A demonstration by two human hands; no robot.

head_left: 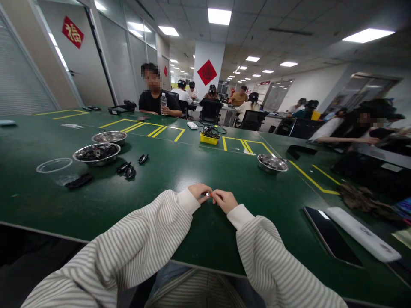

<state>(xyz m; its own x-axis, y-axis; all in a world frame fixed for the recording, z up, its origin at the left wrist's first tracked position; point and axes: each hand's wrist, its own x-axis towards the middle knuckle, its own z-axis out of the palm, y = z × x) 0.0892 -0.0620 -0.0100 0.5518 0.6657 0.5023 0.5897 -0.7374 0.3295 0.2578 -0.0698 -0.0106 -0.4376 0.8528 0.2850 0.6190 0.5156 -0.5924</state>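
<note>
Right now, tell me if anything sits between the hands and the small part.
Nothing visible does: the left hand and right hand both pinch the small part at their fingertips, over the green table.

A tiny part (208, 194), pale with a reddish glint, sits pinched between the fingertips of the left hand (198, 191) and right hand (225, 200), low over the green desk (180, 171); its shape is too small to tell.
</note>
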